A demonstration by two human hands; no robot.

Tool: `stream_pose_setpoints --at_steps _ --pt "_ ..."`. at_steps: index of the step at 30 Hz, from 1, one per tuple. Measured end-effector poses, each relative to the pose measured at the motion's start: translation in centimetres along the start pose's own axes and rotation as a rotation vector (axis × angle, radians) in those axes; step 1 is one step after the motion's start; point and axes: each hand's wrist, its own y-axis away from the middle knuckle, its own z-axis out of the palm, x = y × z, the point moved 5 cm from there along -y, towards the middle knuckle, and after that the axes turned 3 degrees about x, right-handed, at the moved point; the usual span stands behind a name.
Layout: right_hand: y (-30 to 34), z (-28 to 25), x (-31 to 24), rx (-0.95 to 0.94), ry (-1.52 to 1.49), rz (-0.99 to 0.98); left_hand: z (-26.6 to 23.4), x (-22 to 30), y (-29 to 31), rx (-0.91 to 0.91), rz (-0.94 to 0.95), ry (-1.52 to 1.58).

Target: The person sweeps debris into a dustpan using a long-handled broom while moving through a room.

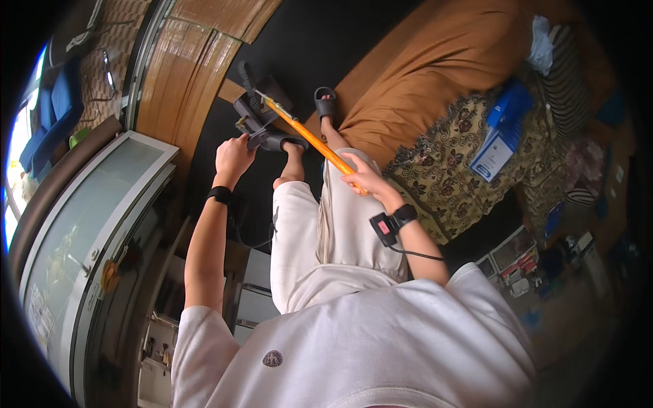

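My left hand (233, 156) is closed on the end of a dark grey piece that looks like a dustpan (253, 117), held low over the dark floor. Its full shape is partly covered. My right hand (365, 177) grips the lower part of an orange-handled brush (309, 138). The handle slants up and left across my legs, and its dark bristled head (246, 76) lies against the dustpan-like piece. Close by are my feet in dark slippers, one slipper (326, 102) beyond the handle.
On the left stands a cabinet with frosted glass doors (88, 211). Wrapped brown panels (180, 68) lie beyond it. To the right is a bed with a brown cover (435, 61) and a patterned throw (449, 163), with a blue-and-white packet (500, 146) on it.
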Motion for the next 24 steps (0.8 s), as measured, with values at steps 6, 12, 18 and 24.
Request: stream_pose_setpoints --at_steps 6,12,18,24 --pt "4.7 -2.8 -1.0 0.044 0.178 -0.098 0.0 -0.1 -0.1 0.06 0.023 0.025" --pt "6.9 -9.3 -3.3 0.383 0.486 -0.218 -0.1 0.3 -0.1 0.004 -0.028 0.023" --pt "4.3 -17.0 -5.4 0.647 0.456 -0.212 0.1 0.5 0.2 0.026 0.002 0.032" --pt "-0.9 -21.5 -6.2 0.709 0.357 -0.209 0.0 -0.2 1.3 0.09 0.031 0.069"
